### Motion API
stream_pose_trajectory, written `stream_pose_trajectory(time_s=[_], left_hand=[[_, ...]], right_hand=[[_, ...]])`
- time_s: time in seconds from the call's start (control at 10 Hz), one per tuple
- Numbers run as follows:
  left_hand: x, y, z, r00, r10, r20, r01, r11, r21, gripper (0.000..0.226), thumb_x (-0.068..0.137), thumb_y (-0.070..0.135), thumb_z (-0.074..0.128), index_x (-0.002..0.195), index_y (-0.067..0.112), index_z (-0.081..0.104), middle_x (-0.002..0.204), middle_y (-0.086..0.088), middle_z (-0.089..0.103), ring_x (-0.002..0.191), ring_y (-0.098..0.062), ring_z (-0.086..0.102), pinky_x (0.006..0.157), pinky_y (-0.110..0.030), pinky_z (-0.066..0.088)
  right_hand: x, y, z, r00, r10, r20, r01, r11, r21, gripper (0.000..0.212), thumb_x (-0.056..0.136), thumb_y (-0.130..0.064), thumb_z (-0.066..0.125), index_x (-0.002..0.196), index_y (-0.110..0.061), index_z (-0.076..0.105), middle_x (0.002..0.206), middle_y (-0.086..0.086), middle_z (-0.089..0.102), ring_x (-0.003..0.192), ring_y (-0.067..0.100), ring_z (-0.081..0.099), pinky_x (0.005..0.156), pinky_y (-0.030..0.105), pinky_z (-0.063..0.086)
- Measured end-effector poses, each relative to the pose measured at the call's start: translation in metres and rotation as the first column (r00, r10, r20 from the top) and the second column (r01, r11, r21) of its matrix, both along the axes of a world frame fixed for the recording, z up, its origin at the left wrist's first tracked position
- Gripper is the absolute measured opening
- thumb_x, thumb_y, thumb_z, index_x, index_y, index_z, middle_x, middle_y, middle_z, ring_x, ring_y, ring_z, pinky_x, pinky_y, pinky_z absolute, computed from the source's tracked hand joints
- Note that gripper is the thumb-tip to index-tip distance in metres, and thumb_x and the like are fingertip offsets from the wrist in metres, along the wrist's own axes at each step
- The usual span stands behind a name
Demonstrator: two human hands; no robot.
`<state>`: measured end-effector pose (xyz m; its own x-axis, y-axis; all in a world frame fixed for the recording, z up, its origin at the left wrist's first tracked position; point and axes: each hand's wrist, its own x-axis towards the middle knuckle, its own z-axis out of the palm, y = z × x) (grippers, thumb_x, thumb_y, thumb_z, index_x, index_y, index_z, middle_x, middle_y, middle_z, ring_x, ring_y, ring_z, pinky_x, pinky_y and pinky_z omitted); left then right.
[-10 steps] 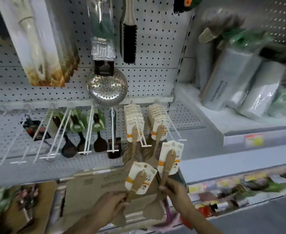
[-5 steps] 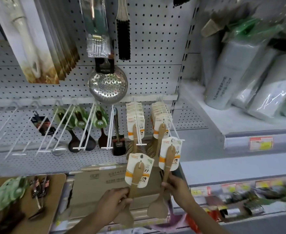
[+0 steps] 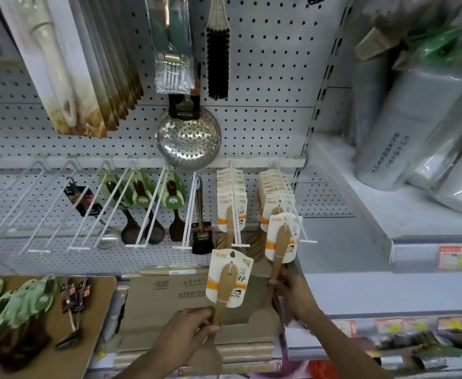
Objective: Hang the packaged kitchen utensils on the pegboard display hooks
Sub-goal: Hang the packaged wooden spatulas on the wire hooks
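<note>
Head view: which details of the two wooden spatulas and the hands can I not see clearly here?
- Left spatula: its blade is partly covered by the left hand and blurred.
- Right spatula: whether its card is already on the hook is too small to tell.
- Right hand: its fingertips lie behind the handle.
- Price labels: blurred, unreadable.

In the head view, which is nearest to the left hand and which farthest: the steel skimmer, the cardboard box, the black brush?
From the left hand:
1. Cardboard box, just behind the hand, low in the middle.
2. Steel skimmer, hanging on the pegboard, above the hooks.
3. Black brush, hanging highest, right of the skimmer's handle.
</note>
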<state>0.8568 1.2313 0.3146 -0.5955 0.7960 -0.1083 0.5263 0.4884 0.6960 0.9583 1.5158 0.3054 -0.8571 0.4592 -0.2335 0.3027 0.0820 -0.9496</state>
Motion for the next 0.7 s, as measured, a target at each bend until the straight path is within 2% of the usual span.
stream_pose_trajectory(time_s=[0.1,0.2,0.3,0.4,0.5,0.6,0.7], left_hand=[[-0.005,-0.002,0.004,0.999,0.031,0.019,-0.031,0.999,0.008,0.041,0.082,0.064,0.051,0.092,0.026,0.065,0.086,0.019,0.072,0.08,0.005,0.066,0.076,-0.026,0.055],[-0.009,-0.004,0.008,0.999,0.049,0.024,-0.049,0.999,0.016,0.043,0.082,0.064,0.051,0.092,0.026,0.065,0.087,0.017,0.072,0.08,0.004,0.066,0.075,-0.025,0.054],[-0.012,-0.006,0.01,0.996,0.072,0.052,-0.074,0.997,0.027,0.044,0.083,0.065,0.05,0.095,0.026,0.066,0.088,0.015,0.072,0.08,0.002,0.066,0.073,-0.023,0.052],[-0.013,-0.009,0.012,0.995,0.09,0.054,-0.091,0.995,0.028,0.054,0.082,0.075,0.047,0.093,0.025,0.065,0.085,0.015,0.072,0.078,0.002,0.066,0.071,-0.024,0.051],[-0.013,-0.01,0.012,0.994,0.093,0.057,-0.095,0.995,0.031,0.06,0.079,0.08,0.044,0.09,0.025,0.065,0.083,0.014,0.072,0.077,0.003,0.066,0.069,-0.022,0.05],[-0.012,-0.009,0.011,0.995,0.091,0.043,-0.091,0.996,0.006,0.054,0.08,0.076,0.047,0.091,0.026,0.064,0.087,0.015,0.072,0.08,0.002,0.066,0.072,-0.024,0.052],[-0.012,-0.01,0.006,0.997,0.074,0.038,-0.073,0.997,-0.019,0.048,0.081,0.072,0.051,0.093,0.028,0.063,0.091,0.018,0.072,0.083,0.003,0.066,0.074,-0.024,0.054]], right_hand=[[-0.022,0.011,-0.003,0.99,-0.139,-0.038,0.125,0.96,-0.251,0.021,0.089,-0.026,0.061,0.102,-0.013,0.072,0.102,0.013,0.073,0.094,0.03,0.068,0.081,0.04,0.055],[-0.044,0.026,-0.014,0.977,-0.212,0.012,0.201,0.906,-0.374,0.017,0.094,-0.001,0.051,0.1,0.001,0.066,0.088,0.017,0.069,0.072,0.022,0.068,0.059,0.026,0.056],[-0.062,0.037,-0.022,0.966,-0.257,0.033,0.255,0.915,-0.313,0.02,0.1,-0.009,0.045,0.091,-0.006,0.062,0.07,0.011,0.058,0.049,0.013,0.057,0.044,0.021,0.045],[-0.073,0.044,-0.03,0.967,-0.236,0.1,0.253,0.94,-0.231,0.021,0.1,-0.011,0.046,0.094,-0.001,0.063,0.072,0.012,0.061,0.053,0.014,0.059,0.045,0.022,0.045],[-0.079,0.051,-0.04,0.968,-0.237,0.081,0.25,0.932,-0.262,0.018,0.097,-0.002,0.051,0.11,0.008,0.06,0.081,0.014,0.065,0.06,0.01,0.063,0.051,0.017,0.049],[-0.075,0.046,-0.027,0.977,-0.154,0.151,0.162,0.986,-0.042,0.01,0.094,-0.009,0.061,0.1,-0.001,0.065,0.08,0.002,0.062,0.061,-0.001,0.059,0.057,0.007,0.047],[-0.073,0.051,-0.027,0.983,-0.133,0.127,0.124,0.989,0.077,0.006,0.092,-0.013,0.065,0.095,-0.008,0.065,0.081,0.0,0.062,0.066,0.005,0.055,0.062,0.005,0.047]])
